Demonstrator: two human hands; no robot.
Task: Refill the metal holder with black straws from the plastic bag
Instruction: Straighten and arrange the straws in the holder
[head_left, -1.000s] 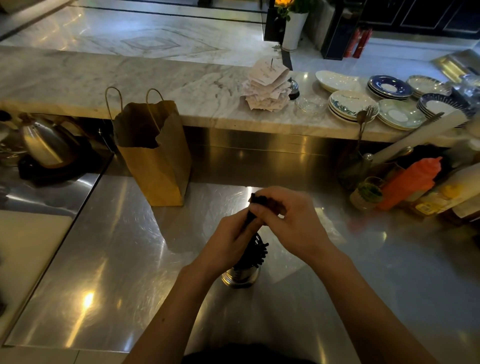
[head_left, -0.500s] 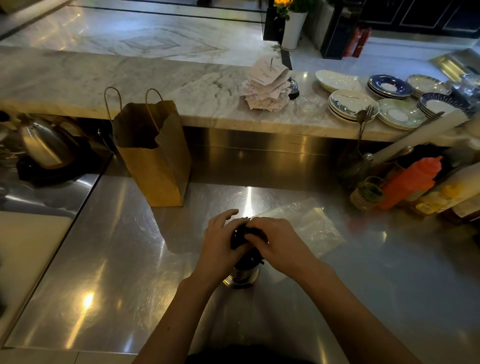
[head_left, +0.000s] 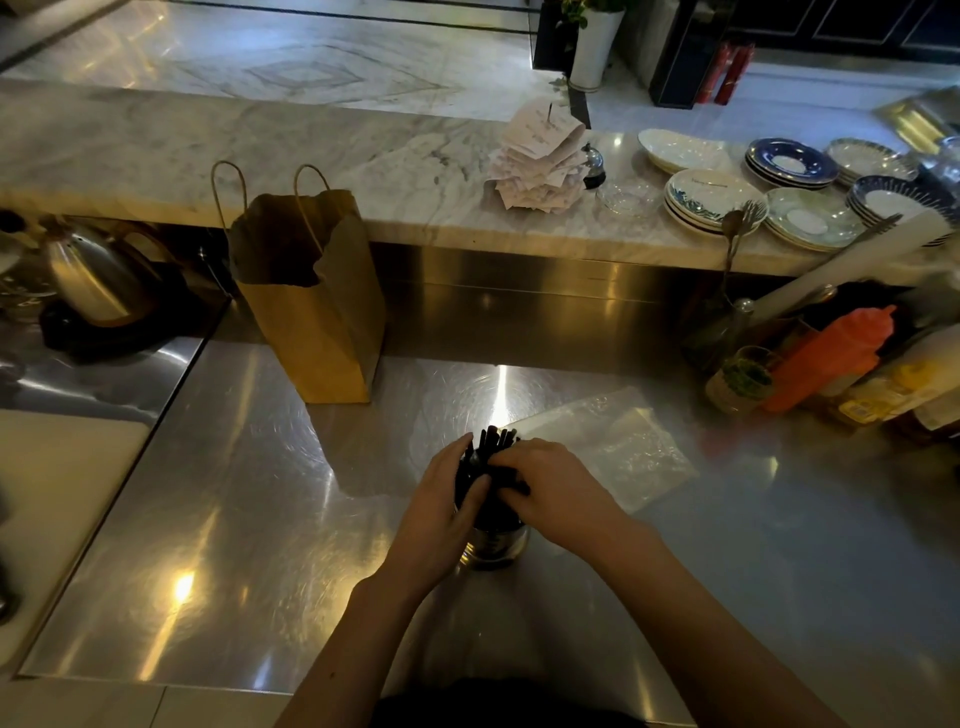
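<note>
I judge this to be the tail end of the job: the black straws stand upright in the metal holder, which sits on the steel counter in the lower middle of the frame. My left hand is curled round the left side of the bundle just above the holder's rim. My right hand comes in from the other side with its fingers bent over the straws, pinching a few near their tops. Both hands hide most of the bundle, so I cannot tell whether every straw is seated to the bottom.

The plastic bag lies flat on the counter just right of my right hand. It looks empty, though the glare makes that hard to confirm.

Next, as I see it, I should press the straws down evenly, then let go gently so the narrow holder does not tip.

Nothing crowds the holder. A brown paper bag stands well apart at upper left, with a kettle at the far left edge. An orange squeeze bottle stands at the right among other jars. On the marble ledge above are stacked plates and spiked receipts.
</note>
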